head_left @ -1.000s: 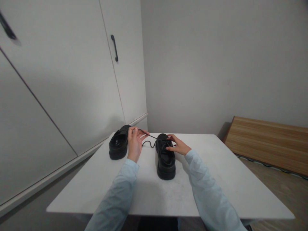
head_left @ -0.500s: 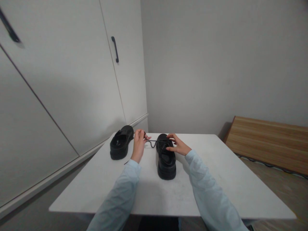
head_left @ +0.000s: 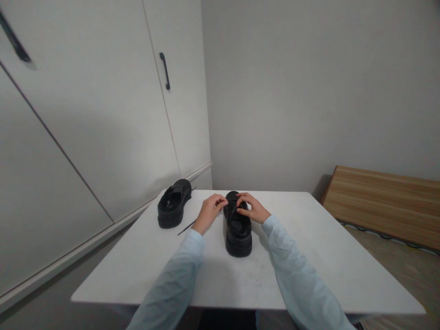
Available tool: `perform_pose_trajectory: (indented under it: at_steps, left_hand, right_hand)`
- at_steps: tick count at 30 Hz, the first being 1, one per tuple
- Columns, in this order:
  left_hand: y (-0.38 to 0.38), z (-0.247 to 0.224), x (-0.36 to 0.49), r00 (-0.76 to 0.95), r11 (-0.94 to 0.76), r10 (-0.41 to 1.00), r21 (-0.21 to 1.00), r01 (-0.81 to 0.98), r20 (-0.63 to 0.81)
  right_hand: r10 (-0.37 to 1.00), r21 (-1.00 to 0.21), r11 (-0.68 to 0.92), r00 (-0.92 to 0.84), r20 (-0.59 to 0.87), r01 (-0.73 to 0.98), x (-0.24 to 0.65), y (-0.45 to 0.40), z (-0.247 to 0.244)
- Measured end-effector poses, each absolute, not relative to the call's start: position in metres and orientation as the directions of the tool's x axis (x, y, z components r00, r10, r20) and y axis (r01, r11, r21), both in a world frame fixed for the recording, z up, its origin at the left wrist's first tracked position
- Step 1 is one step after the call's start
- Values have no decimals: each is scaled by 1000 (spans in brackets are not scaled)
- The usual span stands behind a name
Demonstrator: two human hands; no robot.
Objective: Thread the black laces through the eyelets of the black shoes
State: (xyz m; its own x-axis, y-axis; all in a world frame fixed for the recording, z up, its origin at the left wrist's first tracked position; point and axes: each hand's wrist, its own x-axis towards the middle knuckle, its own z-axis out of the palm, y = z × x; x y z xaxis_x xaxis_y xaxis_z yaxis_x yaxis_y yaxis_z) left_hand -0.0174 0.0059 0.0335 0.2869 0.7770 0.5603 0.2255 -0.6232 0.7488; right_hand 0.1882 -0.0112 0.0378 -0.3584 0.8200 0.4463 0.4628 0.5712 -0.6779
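A black lace-up shoe (head_left: 238, 243) stands on the white table, its toe pointing away from me and its heel toward me. My left hand (head_left: 209, 211) is at the left side of this shoe, thumb and fingers pinched on the shoelace. A loose length of black shoelace (head_left: 185, 228) trails out from under that hand onto the table. My right hand (head_left: 252, 208) reaches over the shoe from the right, its thumb and fingers curled closed on the shoelace at the lacing. The fingertips cover much of the lacing. A matching black shoe (head_left: 171, 219) stands to the left.
The white table (head_left: 309, 275) extends to both sides of the shoe. White cabinet doors (head_left: 103, 114) with dark handles rise on the left, and a grey wall (head_left: 309, 91) is behind. A wood-grain board (head_left: 381, 206) leans at the right, beyond the table.
My left hand has moved right, from beside the left shoe to the near shoe. The shoelace stretched between my hands no longer shows there. My right hand has shifted slightly left, its fingers closing.
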Motion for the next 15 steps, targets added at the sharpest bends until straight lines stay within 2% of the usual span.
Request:
perform_pose_trajectory:
  at_steps: [10,15]
  left_hand:
    - [3,33,-15,383,-714,700,586,384,602]
    - [2,32,-13,368,-681,729,667,303,577]
  right_hand:
    - [827,-677,561,-310,468,476,185,-2,25]
    - [839,-694,544,-298,455,473,182,0,21]
